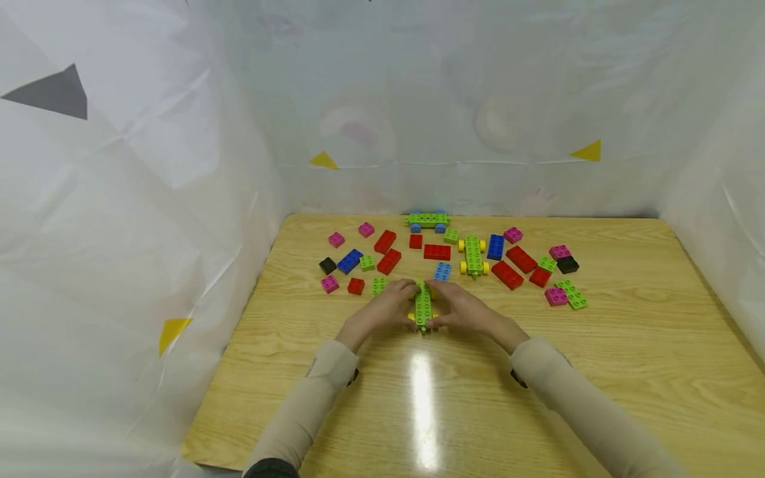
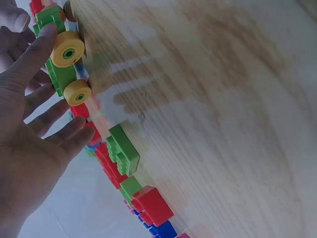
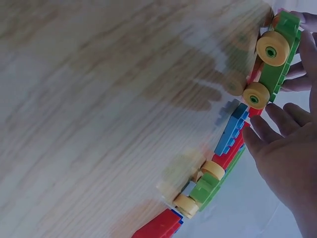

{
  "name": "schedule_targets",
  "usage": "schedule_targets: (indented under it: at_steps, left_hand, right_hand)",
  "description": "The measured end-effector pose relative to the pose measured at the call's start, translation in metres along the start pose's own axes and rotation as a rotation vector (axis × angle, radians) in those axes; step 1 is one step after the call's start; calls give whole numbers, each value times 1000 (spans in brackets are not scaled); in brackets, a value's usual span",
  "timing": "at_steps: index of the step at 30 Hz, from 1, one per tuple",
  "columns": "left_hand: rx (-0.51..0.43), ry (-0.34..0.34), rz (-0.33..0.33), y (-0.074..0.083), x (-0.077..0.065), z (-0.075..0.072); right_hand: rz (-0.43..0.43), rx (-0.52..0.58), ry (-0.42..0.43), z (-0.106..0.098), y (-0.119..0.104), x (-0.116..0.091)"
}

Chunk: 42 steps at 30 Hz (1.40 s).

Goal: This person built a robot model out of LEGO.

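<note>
A green wheeled base (image 1: 423, 304) with yellow wheels stands lengthwise between my two hands, studs up. My left hand (image 1: 387, 307) holds it from the left, thumb toward the near end and fingers toward the far end. From the other side my right hand (image 1: 465, 308) holds it the same way. In the left wrist view the left thumb (image 2: 42, 47) lies against the base beside a yellow wheel (image 2: 68, 49). The right wrist view shows the right fingers (image 3: 265, 131) spread beyond the rear wheel (image 3: 256, 95); the right thumb is hard to see there.
Behind the hands lie a light blue brick (image 1: 442, 271), a second green base with yellow wheels (image 1: 473, 255) and one with blue wheels (image 1: 427, 220). Several loose bricks spread left, including a red brick (image 1: 356, 286), and right, including a pink brick (image 1: 556, 296). White sheeting (image 1: 454, 186) encloses the wooden table (image 1: 633, 318).
</note>
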<state>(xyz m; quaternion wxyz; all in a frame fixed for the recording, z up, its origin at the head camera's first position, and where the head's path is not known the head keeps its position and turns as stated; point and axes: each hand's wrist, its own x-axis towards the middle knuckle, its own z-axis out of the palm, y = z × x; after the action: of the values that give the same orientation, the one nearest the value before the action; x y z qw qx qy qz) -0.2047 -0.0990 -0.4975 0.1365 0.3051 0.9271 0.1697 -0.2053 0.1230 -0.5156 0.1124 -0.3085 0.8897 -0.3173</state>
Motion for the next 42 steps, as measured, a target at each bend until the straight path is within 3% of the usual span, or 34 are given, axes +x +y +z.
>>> schedule_targets:
  at_steps: [25,35,42]
  left_hand:
    - [-37,9,43,15,-1,7]
    - [-58,11,58,19,2,12]
    - [-84,4,29,24,7,19]
  right_hand:
    - [27,45,-18,2,18,-19]
    - [23,83,9,3,25,-28]
    - [37,103,46,3,31,-38]
